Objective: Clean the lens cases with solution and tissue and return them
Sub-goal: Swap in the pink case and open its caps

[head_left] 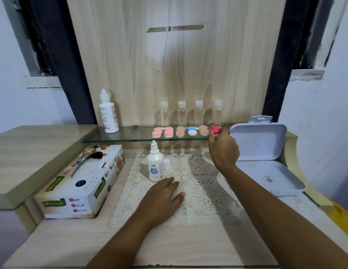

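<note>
At the right end of the glass shelf [130, 139] that ran along the back edge of the desk [188, 247], the right hand [223, 150] reached up to the red lens case [215, 130]; its thumb and fingers curled round the case's near and right sides and seemed to pinch it, though the fingertips were mostly hidden behind the hand itself; the case sat on the glass, last in a row with the other lens cases [181, 131], which were two pink, two beige and one blue-and-white; behind the row four clear bottles [190, 113] stood upright against the wooden back panel, and a large white bottle [109, 113] stood at the shelf's left end; the left hand [163, 195] lay palm down on the lace mat [204, 191] at the middle of the desk, fingers straight and lightly spread, holding nothing; just beyond its fingertips the small solution bottle [155, 164] stood upright on the mat with its nozzle bare, and its white cap [166, 164] stood just beside it on the right; the tissue box [82, 183] lay along the desk's left edge, angled, with a tissue showing in its slot; an open white plastic box [266, 171] sat at the right edge, lid raised toward the back.
</note>
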The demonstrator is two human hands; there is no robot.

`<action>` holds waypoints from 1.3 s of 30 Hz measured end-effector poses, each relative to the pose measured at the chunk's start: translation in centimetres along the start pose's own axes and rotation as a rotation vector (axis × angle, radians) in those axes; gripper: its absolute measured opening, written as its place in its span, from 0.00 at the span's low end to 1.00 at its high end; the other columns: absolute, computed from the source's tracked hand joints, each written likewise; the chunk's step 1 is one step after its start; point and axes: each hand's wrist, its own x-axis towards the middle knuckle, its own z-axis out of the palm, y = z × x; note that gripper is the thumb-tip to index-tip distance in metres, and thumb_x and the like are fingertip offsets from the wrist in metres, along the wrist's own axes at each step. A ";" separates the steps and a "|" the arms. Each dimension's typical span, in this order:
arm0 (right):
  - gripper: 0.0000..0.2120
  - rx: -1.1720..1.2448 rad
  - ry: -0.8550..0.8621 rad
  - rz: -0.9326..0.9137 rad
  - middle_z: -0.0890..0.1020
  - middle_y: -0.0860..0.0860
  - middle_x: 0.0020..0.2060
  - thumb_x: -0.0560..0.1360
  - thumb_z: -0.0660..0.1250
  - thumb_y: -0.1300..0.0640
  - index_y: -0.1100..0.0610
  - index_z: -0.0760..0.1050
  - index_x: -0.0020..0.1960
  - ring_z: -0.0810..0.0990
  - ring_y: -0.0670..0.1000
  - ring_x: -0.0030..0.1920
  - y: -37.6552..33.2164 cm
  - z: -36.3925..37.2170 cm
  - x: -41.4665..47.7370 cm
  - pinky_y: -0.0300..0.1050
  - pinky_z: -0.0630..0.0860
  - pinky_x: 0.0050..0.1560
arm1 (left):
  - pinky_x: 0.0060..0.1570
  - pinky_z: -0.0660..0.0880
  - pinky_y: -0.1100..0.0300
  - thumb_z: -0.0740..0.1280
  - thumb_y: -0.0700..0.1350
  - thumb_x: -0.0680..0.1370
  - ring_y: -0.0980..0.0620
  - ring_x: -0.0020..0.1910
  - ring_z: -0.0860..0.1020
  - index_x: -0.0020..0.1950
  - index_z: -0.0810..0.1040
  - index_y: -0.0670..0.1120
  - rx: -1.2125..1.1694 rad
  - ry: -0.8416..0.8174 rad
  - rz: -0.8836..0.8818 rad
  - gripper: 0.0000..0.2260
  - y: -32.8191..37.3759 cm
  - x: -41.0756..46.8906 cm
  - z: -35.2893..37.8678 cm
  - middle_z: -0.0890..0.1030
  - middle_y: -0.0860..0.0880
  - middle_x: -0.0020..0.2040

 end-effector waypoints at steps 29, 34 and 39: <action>0.04 0.247 -0.692 -0.379 0.81 0.45 0.43 0.69 0.71 0.52 0.49 0.77 0.43 0.78 0.42 0.45 4.2 -3.1 -9.3 0.36 0.73 0.47 | 0.59 0.56 0.75 0.58 0.41 0.80 0.57 0.68 0.65 0.72 0.64 0.48 -0.201 0.146 0.049 0.20 -0.6 0.3 0.4 0.67 0.52 0.70; 0.06 0.237 -0.735 -0.421 0.81 0.44 0.43 0.70 0.70 0.53 0.49 0.78 0.47 0.78 0.42 0.45 4.4 -3.0 -9.3 0.41 0.75 0.49 | 0.64 0.56 0.75 0.59 0.38 0.78 0.58 0.69 0.64 0.71 0.68 0.51 -0.159 0.131 0.170 0.21 -0.7 0.3 0.5 0.68 0.54 0.71; 0.18 0.151 -0.659 -0.528 0.79 0.46 0.47 0.70 0.63 0.44 0.52 0.78 0.55 0.75 0.44 0.50 4.5 -2.6 -9.5 0.37 0.71 0.51 | 0.57 0.68 0.67 0.65 0.43 0.77 0.54 0.56 0.73 0.63 0.76 0.46 -0.201 0.196 0.168 0.14 -0.9 0.4 0.5 0.75 0.53 0.54</action>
